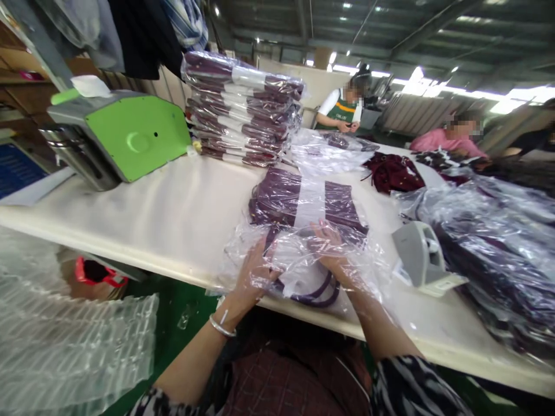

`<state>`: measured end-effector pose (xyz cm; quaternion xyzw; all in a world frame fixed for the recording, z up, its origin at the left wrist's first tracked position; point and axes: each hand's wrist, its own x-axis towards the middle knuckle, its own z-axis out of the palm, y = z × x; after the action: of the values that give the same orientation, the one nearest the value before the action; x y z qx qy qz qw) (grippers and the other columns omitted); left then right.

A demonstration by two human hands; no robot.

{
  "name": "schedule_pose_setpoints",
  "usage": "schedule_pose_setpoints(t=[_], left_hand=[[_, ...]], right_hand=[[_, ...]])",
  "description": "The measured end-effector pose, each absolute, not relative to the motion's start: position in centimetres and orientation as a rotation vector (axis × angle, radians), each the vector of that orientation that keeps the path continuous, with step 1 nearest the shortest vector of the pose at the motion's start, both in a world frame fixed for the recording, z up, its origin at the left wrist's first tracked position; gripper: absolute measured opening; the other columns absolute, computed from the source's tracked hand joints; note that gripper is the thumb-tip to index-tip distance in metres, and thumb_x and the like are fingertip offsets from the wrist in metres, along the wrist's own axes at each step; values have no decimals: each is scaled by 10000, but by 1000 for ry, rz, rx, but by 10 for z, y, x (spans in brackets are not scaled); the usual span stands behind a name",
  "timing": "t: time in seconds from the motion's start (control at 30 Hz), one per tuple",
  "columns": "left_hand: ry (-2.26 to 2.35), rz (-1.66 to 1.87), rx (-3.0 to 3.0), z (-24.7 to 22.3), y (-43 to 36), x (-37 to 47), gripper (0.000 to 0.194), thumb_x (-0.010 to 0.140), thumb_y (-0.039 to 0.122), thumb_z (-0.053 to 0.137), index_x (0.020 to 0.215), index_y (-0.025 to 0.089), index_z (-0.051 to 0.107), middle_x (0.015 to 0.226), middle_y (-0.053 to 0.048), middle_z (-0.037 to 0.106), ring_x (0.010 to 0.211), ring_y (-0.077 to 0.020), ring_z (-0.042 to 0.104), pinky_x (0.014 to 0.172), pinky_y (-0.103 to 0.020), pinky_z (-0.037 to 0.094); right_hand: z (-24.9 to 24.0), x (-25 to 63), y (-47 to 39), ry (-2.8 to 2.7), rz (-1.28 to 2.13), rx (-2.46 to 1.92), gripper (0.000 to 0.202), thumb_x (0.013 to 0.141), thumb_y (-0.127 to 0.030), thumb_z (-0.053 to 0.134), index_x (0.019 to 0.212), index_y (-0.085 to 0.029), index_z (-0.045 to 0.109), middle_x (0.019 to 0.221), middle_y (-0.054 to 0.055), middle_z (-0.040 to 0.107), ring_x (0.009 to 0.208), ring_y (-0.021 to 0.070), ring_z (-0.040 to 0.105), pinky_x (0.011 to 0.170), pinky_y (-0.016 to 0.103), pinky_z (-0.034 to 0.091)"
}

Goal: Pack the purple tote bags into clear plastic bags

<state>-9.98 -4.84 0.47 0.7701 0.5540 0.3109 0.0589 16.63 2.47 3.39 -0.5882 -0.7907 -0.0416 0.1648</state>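
In the head view a dark purple handbag [277,193] lies on the table in a clear plastic bag [238,245], with a white paper band [311,199] across its middle. Its rounded purple handles [318,300] point toward me. My left hand [256,267] is at the near left side of the plastic, fingers bent round a fold of it beside a purple strap. My right hand [328,244] lies under loose plastic with its fingers stretched out over the lower end of the paper band. Crumpled film partly blurs both hands.
A stack of wrapped purple bags [243,110] stands at the back. Left of it are a green machine [141,136] and a steel flask [82,156]. A grey tape dispenser [422,257] and a heap of wrapped bags [498,254] lie right. Two people work beyond.
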Motion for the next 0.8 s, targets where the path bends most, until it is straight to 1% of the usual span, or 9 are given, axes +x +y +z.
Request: schedule_pose_setpoints(t=[0.1,0.17,0.27,0.33,0.47,0.57,0.67,0.73,0.8], left_hand=[[1660,917,2412,-3,-50,-100,786,931,526,614,1587,187,344,1656,-225,283,1512,-396,325,1186,-608,370],[1670,913,2444,-6,-53,-100,817,942,550,589,1610,190,284,1665,-220,256,1530,-377,293,1205,-599,347],[1717,847,2492,-10,-54,-97,835,923,596,596,1598,193,314,1645,-212,315,1531,-377,290,1214,-602,330],[1723,777,2530,-11,-51,-94,839,907,616,606,1579,179,358,1627,-224,349,1528,-388,294,1205,-603,343],[1716,648,2559,-11,-44,-89,851,905,615,606,1588,183,343,1633,-229,332,1531,-383,291,1202,-582,342],[1759,624,2545,-5,-42,-88,844,905,603,611,1584,174,350,1622,-230,356,1521,-385,314,1220,-592,291],[1724,682,2531,3,-49,-88,806,910,546,634,1572,170,368,1600,-203,414,1507,-383,343,1225,-587,285],[1664,772,2524,8,-58,-87,742,930,466,635,1557,158,383,1565,-188,470,1482,-363,391,1221,-573,308],[1601,858,2507,12,-68,-83,616,948,380,624,1494,145,464,1471,-182,571,1399,-331,501,1182,-530,388]], right_hand=[[27,158,59,-2349,-133,-1778,572,963,-333,533,1526,-242,483,1620,107,403,1516,357,312,1242,605,175],[21,158,77,-2375,-142,-1829,559,983,-335,503,1536,-265,468,1619,100,405,1509,367,320,1230,641,148],[17,164,100,-2411,-157,-1820,587,1003,-333,450,1581,-246,393,1629,117,381,1504,384,317,1201,676,168],[19,167,113,-2416,-151,-1822,596,1013,-341,419,1597,-239,358,1638,123,362,1507,371,317,1192,674,201],[29,167,131,-2377,-126,-1871,567,1033,-390,373,1582,-248,383,1639,110,364,1508,347,329,1193,662,226],[36,173,131,-2302,-87,-1795,587,1014,-412,434,1554,-179,426,1607,147,413,1496,340,354,1215,614,233],[39,194,106,-2157,-19,-1686,659,973,-423,506,1539,-93,430,1572,188,454,1475,325,397,1221,523,302],[38,214,75,-2079,33,-1619,647,961,-431,506,1525,-116,460,1550,162,493,1444,302,448,1207,484,353],[34,231,37,-2057,149,-1549,556,963,-443,494,1453,-189,566,1492,113,569,1385,281,521,1178,475,403]])
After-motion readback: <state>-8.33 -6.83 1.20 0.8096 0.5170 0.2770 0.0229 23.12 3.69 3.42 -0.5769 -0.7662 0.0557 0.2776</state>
